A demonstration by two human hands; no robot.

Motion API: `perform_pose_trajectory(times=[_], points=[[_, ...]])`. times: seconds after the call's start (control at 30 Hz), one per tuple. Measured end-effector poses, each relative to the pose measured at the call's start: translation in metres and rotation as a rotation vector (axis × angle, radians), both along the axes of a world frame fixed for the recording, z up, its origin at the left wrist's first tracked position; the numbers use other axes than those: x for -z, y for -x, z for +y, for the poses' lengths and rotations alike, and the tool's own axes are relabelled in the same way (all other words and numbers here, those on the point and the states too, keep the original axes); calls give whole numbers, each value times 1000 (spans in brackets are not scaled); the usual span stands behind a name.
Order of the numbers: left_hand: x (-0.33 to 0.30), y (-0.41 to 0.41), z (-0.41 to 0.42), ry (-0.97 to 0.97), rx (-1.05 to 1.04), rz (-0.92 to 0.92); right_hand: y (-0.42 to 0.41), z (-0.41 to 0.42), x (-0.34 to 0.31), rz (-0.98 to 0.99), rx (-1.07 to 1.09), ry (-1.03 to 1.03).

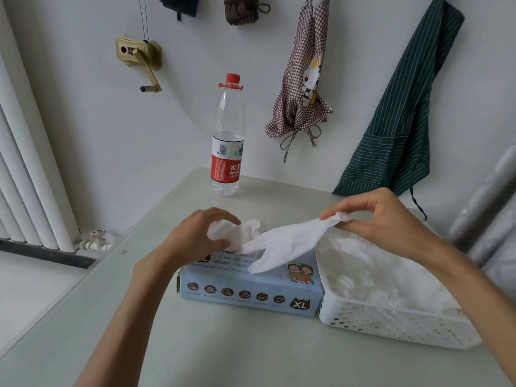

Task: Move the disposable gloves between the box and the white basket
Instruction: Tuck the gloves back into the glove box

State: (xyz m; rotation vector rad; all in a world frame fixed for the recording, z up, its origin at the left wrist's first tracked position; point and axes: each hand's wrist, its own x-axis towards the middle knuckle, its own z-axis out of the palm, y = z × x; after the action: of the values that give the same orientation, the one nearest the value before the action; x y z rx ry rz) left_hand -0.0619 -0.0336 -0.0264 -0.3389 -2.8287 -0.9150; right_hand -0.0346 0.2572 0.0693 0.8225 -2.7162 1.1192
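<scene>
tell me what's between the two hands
In the head view a white glove stretches from the left hand to the right hand, above the box.

Box on tabletop, basket touching its right side, gloves piled in basket. Bottle behind box near wall. Aprons hang behind, radiator left.

Bare tabletop lies open below the left hand and toward the viewer; the box sits directly under it, touching the white basket beneath the right hand; a water bottle stands beyond the left hand, well apart; aprons hang behind the right hand.
</scene>
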Motion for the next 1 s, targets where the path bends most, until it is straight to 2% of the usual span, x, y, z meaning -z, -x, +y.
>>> perform_pose_trajectory(times=[0.23,0.47,0.57,0.67,0.77,0.83,0.9,1.0], points=[[1,2,6,118,64,-78,-5,8,4,92,80,183],[8,1,6,74,20,-68,-6,18,-20,281,219,374],[3,-1,3,64,5,-118,-5,18,-33,253,245,376],[-15,-3,-1,46,-66,-39,-1,16,-41,164,287,281],[-55,-17,27,-147,-47,124,4,11,-51,185,327,57],[-82,-31,61,-260,102,58,8,4,-56,250,343,-73],[-101,-41,99,-270,198,-6,7,-2,-63,303,363,-179],[-111,-37,135,-221,157,15,3,0,-79,288,359,-257]])
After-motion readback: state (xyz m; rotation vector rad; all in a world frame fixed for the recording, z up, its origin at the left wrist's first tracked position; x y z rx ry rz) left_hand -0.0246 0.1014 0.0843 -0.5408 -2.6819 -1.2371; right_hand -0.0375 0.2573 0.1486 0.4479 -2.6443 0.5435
